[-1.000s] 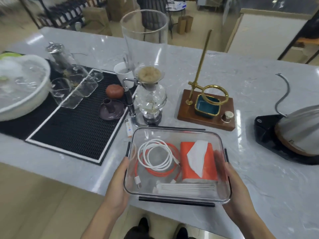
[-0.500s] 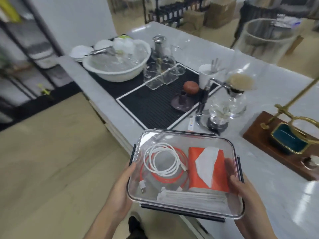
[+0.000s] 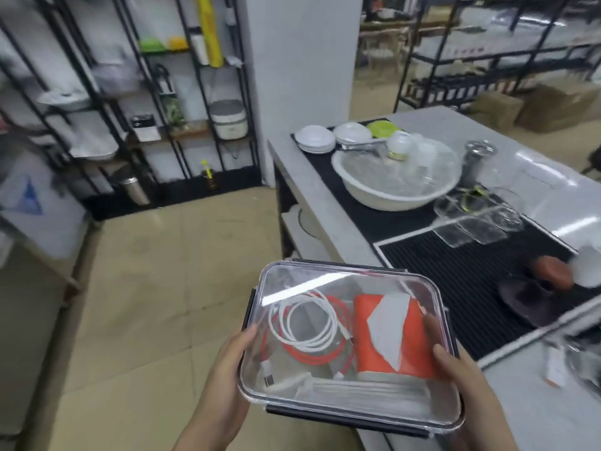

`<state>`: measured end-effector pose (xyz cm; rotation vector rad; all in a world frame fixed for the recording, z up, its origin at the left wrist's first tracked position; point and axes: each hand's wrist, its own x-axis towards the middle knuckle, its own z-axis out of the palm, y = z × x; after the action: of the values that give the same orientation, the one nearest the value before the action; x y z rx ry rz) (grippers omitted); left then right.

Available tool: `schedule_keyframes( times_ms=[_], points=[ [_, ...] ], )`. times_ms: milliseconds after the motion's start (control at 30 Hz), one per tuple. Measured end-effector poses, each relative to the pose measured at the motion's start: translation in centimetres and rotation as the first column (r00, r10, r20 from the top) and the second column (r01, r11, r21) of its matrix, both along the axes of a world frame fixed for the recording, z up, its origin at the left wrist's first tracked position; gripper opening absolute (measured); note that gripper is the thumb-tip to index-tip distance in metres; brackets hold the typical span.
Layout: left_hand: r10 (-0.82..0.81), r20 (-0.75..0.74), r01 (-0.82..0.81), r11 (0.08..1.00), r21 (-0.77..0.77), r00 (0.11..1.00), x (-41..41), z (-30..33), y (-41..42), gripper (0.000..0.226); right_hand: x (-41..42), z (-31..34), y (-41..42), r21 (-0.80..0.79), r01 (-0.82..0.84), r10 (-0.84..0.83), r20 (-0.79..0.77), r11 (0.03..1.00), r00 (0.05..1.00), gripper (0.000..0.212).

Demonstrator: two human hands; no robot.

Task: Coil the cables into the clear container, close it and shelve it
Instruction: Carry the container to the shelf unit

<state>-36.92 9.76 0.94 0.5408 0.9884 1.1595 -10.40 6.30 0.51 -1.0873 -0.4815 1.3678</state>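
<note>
Clear container (image 3: 325,281) (lidded) now off counter (image 3: 325,203).

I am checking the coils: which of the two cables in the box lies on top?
The white cable lies on top; its smaller coil rests over the wider orange cable, beside the orange pack.

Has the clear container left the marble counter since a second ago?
Yes. The clear container, then resting on the counter, is now carried by both hands off its left edge, over the floor, facing the shelves.

Clear glossy plastic container (image 3: 344,405), black plastic latches; smooth rubbery white cable (image 3: 307,323) and orange cable (image 3: 312,358); polished stone tabletop (image 3: 549,187); ribbed matt black mat (image 3: 461,271); matt white plastic basin (image 3: 383,196).
</note>
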Motion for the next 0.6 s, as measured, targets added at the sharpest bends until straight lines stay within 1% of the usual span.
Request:
schedule_keyframes(
  times_ms=[67, 100, 167, 267, 300, 333, 367, 400, 433, 500, 533, 600],
  points=[
    [0.011, 0.000, -0.011, 1.000, 0.024, 1.000, -2.6, 0.0, 1.5, 0.037, -2.4, 0.2, 2.5, -0.015, -0.054, 0.054, -0.018, 0.998, 0.998, 0.052],
    [0.029, 0.006, -0.029, 0.998, 0.053, 1.000, -4.7, 0.2, 2.7, 0.038, -4.4, 0.4, 4.7, -0.032, -0.088, 0.088, 0.001, 0.996, 0.996, 0.052],
    [0.071, 0.002, -0.071, 0.996, 0.055, 0.997, -6.9, 0.3, 4.2, 0.039, -6.6, 0.8, 7.2, -0.035, -0.127, 0.127, -0.004, 0.991, 0.992, 0.051],
    [0.152, 0.020, -0.153, 0.987, 0.055, 0.988, -10.7, 0.3, 6.4, 0.046, -9.9, 1.1, 10.8, -0.002, -0.215, 0.215, -0.005, 0.977, 0.977, 0.052],
    [0.173, 0.029, -0.175, 0.983, 0.060, 0.984, -11.7, 0.4, 7.1, 0.053, -10.9, 1.4, 11.9, 0.012, -0.248, 0.248, 0.005, 0.969, 0.969, 0.059],
    [0.188, 0.035, -0.190, 0.979, 0.068, 0.982, -13.1, 0.5, 8.1, 0.065, -12.0, 1.4, 13.6, 0.037, -0.293, 0.292, 0.025, 0.955, 0.956, 0.067],
    [0.187, 0.035, -0.189, 0.979, 0.073, 0.982, -13.9, 0.6, 8.6, 0.079, -12.8, 1.6, 14.5, 0.044, -0.305, 0.303, 0.047, 0.951, 0.952, 0.070],
    [0.200, 0.047, -0.203, 0.976, 0.082, 0.979, -15.1, 0.6, 9.5, 0.088, -13.8, 1.6, 16.2, 0.047, -0.321, 0.317, 0.074, 0.946, 0.945, 0.064],
    [0.209, 0.050, -0.213, 0.973, 0.085, 0.977, -15.8, 0.8, 10.4, 0.088, -14.7, 1.7, 17.6, 0.043, -0.320, 0.315, 0.100, 0.946, 0.944, 0.058],
    [0.251, 0.028, -0.252, 0.966, 0.063, 0.968, -17.7, 1.0, 12.5, 0.065, -16.8, 1.9, 21.0, 0.041, -0.349, 0.340, 0.147, 0.936, 0.929, 0.051],
    [0.262, 0.015, -0.262, 0.964, 0.048, 0.965, -18.6, 1.0, 13.7, 0.057, -17.6, 1.7, 22.8, 0.036, -0.361, 0.351, 0.168, 0.932, 0.921, 0.051],
    [0.307, -0.013, -0.306, 0.951, 0.045, 0.952, -20.6, 0.8, 16.5, 0.053, -19.3, 0.9, 27.0, 0.035, -0.422, 0.406, 0.210, 0.906, 0.889, 0.055]
  ],
)
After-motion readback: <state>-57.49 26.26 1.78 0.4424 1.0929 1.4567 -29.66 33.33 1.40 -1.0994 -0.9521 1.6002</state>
